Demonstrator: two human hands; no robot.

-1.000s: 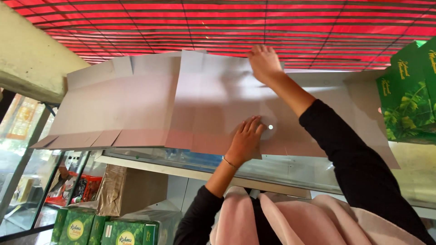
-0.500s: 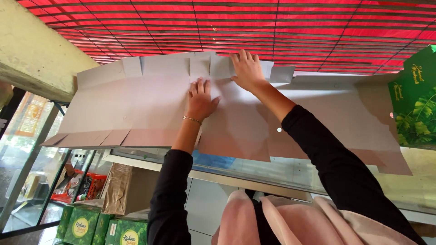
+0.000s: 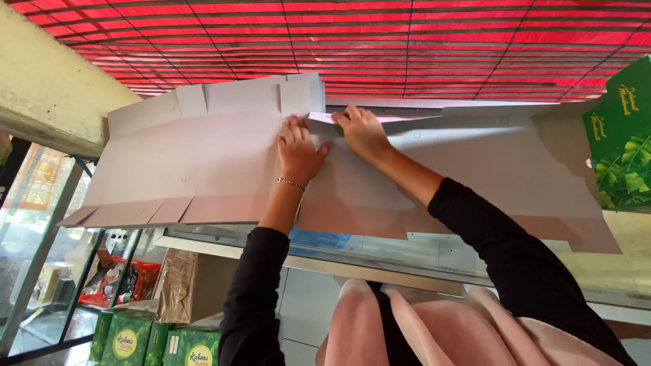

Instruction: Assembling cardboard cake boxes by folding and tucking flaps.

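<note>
- The left hand (image 3: 298, 150) is pressing flat, fingers spread, on a large unfolded cardboard sheet (image 3: 203, 163) that is lying across the glass-topped surface (image 3: 380, 261).
- The right hand (image 3: 363, 132) is lying just beside the left, its fingers curling over a small flap (image 3: 324, 118) at the sheet's far edge; neither hand is clamping anything.
- More flattened cardboard (image 3: 502, 169) is stretching out to the right.
- A green box (image 3: 620, 142) is standing at the far right.
- More green boxes (image 3: 159, 342) are sitting below.
</note>
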